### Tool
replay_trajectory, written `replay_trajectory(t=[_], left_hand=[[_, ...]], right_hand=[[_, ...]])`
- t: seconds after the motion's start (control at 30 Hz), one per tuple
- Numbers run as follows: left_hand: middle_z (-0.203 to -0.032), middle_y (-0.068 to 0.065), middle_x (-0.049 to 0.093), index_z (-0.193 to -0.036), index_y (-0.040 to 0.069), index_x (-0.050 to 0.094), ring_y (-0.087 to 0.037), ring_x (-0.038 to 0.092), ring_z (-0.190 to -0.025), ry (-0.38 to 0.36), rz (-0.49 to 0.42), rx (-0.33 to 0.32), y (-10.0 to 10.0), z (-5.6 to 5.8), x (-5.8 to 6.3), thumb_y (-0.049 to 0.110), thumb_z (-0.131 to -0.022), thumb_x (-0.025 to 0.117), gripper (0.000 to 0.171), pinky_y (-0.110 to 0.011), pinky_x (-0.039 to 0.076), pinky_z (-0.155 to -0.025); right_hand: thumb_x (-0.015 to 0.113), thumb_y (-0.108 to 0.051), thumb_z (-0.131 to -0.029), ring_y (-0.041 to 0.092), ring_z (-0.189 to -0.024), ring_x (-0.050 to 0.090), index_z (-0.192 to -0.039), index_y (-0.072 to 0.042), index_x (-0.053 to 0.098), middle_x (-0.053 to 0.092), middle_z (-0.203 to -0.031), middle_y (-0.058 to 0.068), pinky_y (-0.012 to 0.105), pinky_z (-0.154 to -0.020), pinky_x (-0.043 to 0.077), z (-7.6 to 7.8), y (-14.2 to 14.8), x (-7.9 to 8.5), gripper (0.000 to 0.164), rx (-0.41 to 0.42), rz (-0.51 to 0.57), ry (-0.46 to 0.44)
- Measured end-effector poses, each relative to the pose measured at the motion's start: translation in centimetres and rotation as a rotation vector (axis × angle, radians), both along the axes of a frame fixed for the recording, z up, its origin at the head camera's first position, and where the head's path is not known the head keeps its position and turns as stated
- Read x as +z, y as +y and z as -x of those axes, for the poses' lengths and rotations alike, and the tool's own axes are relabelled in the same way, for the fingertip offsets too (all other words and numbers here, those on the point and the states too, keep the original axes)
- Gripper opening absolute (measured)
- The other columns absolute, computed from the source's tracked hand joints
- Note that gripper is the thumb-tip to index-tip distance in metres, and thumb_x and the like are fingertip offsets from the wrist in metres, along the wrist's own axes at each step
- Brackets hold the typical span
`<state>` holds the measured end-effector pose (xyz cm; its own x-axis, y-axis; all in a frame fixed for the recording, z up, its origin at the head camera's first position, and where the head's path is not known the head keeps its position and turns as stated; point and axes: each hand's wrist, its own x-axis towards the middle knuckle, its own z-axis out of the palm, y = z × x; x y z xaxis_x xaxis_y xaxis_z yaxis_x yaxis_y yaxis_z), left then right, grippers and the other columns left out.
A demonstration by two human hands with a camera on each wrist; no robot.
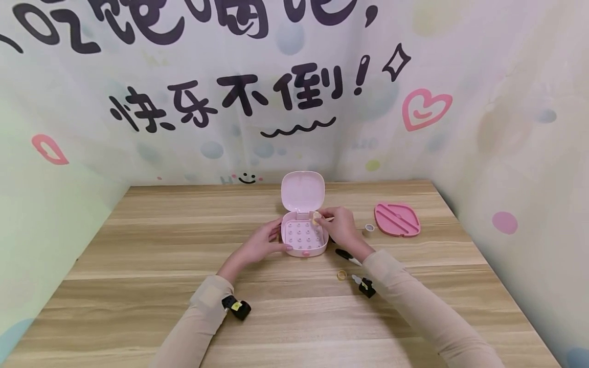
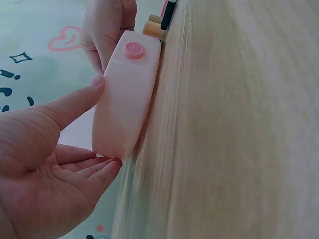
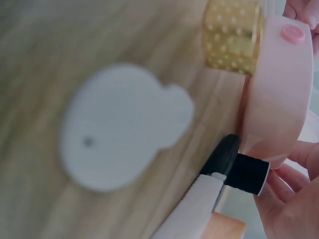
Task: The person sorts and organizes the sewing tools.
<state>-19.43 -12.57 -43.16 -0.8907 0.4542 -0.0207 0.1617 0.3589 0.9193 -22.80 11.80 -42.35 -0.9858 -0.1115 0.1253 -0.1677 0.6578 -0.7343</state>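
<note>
On the worktop (image 1: 175, 214), left hand (image 1: 258, 243) grips pink box (image 2: 125, 97) between thumb and fingers; right hand (image 1: 341, 225) pinches pale spool (image 1: 316, 219) at its back-right corner. Risk: off-centre release could miss the pegs (image 1: 299, 232), tipping the spool.

So both arms reach forward in beige sleeves, the left arm (image 1: 188, 327) slanting up to the right, the right arm (image 1: 425, 314) slanting up to the left, so the hands end up pretty close together. Left hand (image 1: 258, 244) has its thumb (image 2: 75, 107) stretched out and nearly straight, well apart from the other fingers (image 2: 84, 172), which are bent, in a light grip. Right hand (image 1: 342, 227) is pinching, knuckles up, fingers bunched and pointing left. Both wrists poke out bare past the cuffs.
</note>
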Motion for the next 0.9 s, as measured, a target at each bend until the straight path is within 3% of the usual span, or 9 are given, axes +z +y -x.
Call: replay_trajectory(t=[0.23,0.53,0.63,0.73,0.9], left_hand=[[-0.166,-0.032,0.032,-0.16,-0.012,0.029,-0.046,0.038,-0.152,0.017,-0.003,-0.01,0.02,-0.08,0.17,0.0,-0.094,0.076,0.082,-0.052,0.036,-0.126],[-0.167,-0.031,0.032,-0.161,-0.011,0.029,-0.046,0.038,-0.152,0.01,0.004,0.001,0.03,-0.09,0.07,0.003,-0.094,0.077,0.083,-0.052,0.036,-0.126],[-0.167,-0.031,0.032,-0.161,-0.011,0.029,-0.046,0.038,-0.152,0.008,0.003,0.005,0.04,-0.09,0.08,0.002,-0.094,0.077,0.083,-0.052,0.036,-0.126],[-0.166,-0.031,0.032,-0.16,-0.012,0.029,-0.046,0.038,-0.152,0.005,0.004,0.007,0.02,-0.12,0.13,0.002,-0.095,0.077,0.082,-0.052,0.036,-0.126],[-0.166,-0.032,0.031,-0.16,-0.013,0.029,-0.047,0.038,-0.151,0.004,0.001,0.004,0.04,-0.15,0.17,0.002,-0.094,0.077,0.083,-0.052,0.036,-0.126]], right_hand=[[0.072,-0.013,-0.101,0.025,-0.097,0.074,-0.128,0.001,0.074,0.076,-0.123,0.018,0.031,-0.075,0.066,-0.28,0.13,-0.2,0.03,0.001,-0.017,-0.026],[0.072,-0.028,-0.103,0.02,-0.085,0.069,-0.123,-0.002,0.078,0.079,-0.112,0.015,0.023,-0.058,0.054,-0.28,0.01,-0.26,0.034,0.005,-0.042,-0.002],[0.07,-0.03,-0.104,0.024,-0.094,0.072,-0.126,-0.004,0.077,0.078,-0.118,0.014,0.03,-0.067,0.06,-0.39,0.03,-0.08,0.035,0.028,-0.068,-0.002],[0.068,-0.027,-0.105,0.027,-0.109,0.072,-0.127,-0.007,0.077,0.076,-0.126,0.013,0.04,-0.085,0.065,-0.51,0.06,0.05,0.031,0.066,-0.105,0.01],[0.068,-0.023,-0.105,0.032,-0.123,0.069,-0.126,-0.006,0.077,0.074,-0.132,0.015,0.049,-0.104,0.06,-0.6,0.03,0.02,0.028,0.117,-0.136,0.031]])
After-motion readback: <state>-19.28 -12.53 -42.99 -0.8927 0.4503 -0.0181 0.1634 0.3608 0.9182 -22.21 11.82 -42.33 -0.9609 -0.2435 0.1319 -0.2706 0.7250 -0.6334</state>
